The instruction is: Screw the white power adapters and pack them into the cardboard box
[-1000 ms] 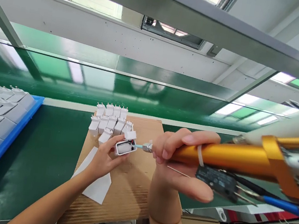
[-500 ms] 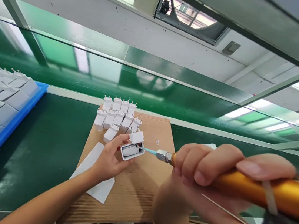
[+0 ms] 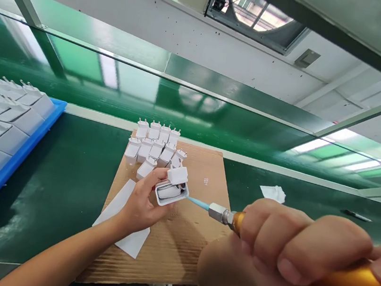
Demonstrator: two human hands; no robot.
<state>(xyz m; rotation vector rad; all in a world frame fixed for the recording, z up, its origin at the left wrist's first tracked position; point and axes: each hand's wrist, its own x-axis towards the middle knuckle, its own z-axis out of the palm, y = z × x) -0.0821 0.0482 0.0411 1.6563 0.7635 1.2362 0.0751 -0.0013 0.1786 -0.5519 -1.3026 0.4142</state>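
My left hand (image 3: 144, 203) grips a white plug charger housing (image 3: 169, 192) with its lid tilted back and its inside showing. Wrapped around a golden glue dispensing pen (image 3: 345, 281) is my right hand (image 3: 304, 246). A metal collar joins the pen to a pale blue needle tip (image 3: 199, 203), which points left at the housing's right rim; whether it touches cannot be made out. Just behind my left hand stand several white plug chargers (image 3: 155, 149) in rows, pins upward. White paper (image 3: 132, 243) lies under my left wrist on the cardboard sheet (image 3: 193, 244).
A blue tray (image 3: 33, 143) filled with white chargers stands on the green bench at the left. To the right lie a crumpled white tissue (image 3: 273, 193) and a black pen (image 3: 356, 215). A metal frame bar (image 3: 352, 43) crosses overhead.
The needle tip has drawn out of the housing to its right rim. My right hand has moved right and slightly down with the pen. My left hand keeps its hold.
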